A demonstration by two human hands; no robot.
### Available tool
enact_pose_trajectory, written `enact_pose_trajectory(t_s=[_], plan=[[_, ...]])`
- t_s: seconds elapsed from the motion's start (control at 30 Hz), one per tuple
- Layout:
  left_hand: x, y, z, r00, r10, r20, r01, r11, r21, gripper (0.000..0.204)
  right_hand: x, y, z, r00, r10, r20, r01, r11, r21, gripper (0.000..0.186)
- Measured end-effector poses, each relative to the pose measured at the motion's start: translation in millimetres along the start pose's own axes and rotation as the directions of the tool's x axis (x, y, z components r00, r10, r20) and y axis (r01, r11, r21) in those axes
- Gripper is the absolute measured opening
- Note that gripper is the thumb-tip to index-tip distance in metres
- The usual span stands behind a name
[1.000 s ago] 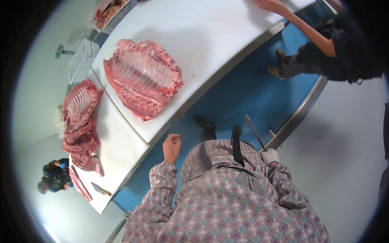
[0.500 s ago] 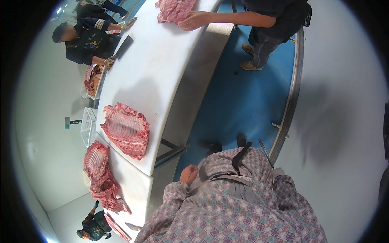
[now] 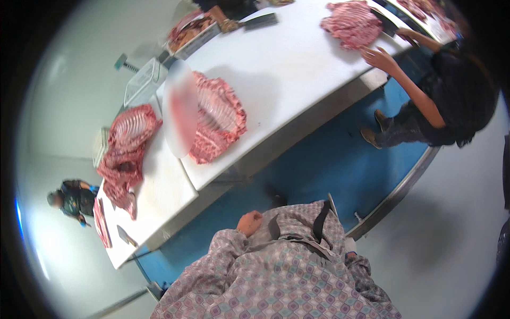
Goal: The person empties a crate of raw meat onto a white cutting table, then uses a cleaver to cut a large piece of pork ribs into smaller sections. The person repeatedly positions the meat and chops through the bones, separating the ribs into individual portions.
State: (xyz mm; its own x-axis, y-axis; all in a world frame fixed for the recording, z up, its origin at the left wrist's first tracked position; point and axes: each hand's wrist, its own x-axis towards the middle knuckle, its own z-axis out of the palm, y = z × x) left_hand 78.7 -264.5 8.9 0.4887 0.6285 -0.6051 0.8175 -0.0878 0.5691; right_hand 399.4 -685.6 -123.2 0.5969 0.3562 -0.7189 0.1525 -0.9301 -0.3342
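Head view: rib slab (image 3: pixel 222 114) on white table (image 3: pixel 276 80), ahead-left of me.
My bare left hand (image 3: pixel 249 223), fingers folded together, is nearer; blur masks the slab's long axis. Blue floor (image 3: pixel 319 159) and table edge lie between; tabletop runs on rightward. Gloved right hand (image 3: pixel 350 246): grip hidden, I cannot tell; thin blade (image 3: pixel 332 204) slants forward-left beyond it.

Wears gry diamond-patt smock (image 3: pixel 297 282) w/ blk straps (image 3: pixel 321 220)

White-gloved right hand (image 3: pixel 350 246) mostly hidden by patterned grey smock (image 3: pixel 303 279); grip unclear. Blur veils part of pink ribbed meat slab (image 3: pixel 222 114). Dark-clothed co-worker (image 3: pixel 234 6) cut off above.
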Motion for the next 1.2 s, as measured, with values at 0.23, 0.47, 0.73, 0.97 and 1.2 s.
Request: enact_pose_trajectory(t_s=[0.23, 0.47, 0.73, 0.97, 1.2], plan=[[-12, -71, 2, 0.982, -0.096, -0.165, 0.054, 0.969, -0.241, 0.028, 62, -302, -66, 0.778, -0.628, -0.027, 0.598, 0.752, -0.278, 0.05], [-3, -100, -4, 0.965, -0.153, -0.211, 0.047, 0.899, -0.435, 0.025, 35, -343, -42, 0.984, -0.169, 0.048, 0.168, 0.985, 0.029, 0.033], [7, -118, -44, 0.964, -0.095, -0.247, -0.02, 0.906, -0.423, 0.026, 20, -375, -51, 0.97, -0.07, 0.235, -0.002, 0.956, 0.294, 0.032], [39, -77, -104, 0.993, 0.057, -0.102, -0.085, 0.952, -0.296, 0.027, -7, -388, -46, 0.997, -0.071, 0.039, 0.069, 0.996, 0.047, 0.026], [46, -57, -121, 0.944, -0.047, -0.326, -0.119, 0.873, -0.472, 0.024, -61, -397, -76, 0.978, -0.18, 0.109, 0.16, 0.973, 0.169, 0.03]])
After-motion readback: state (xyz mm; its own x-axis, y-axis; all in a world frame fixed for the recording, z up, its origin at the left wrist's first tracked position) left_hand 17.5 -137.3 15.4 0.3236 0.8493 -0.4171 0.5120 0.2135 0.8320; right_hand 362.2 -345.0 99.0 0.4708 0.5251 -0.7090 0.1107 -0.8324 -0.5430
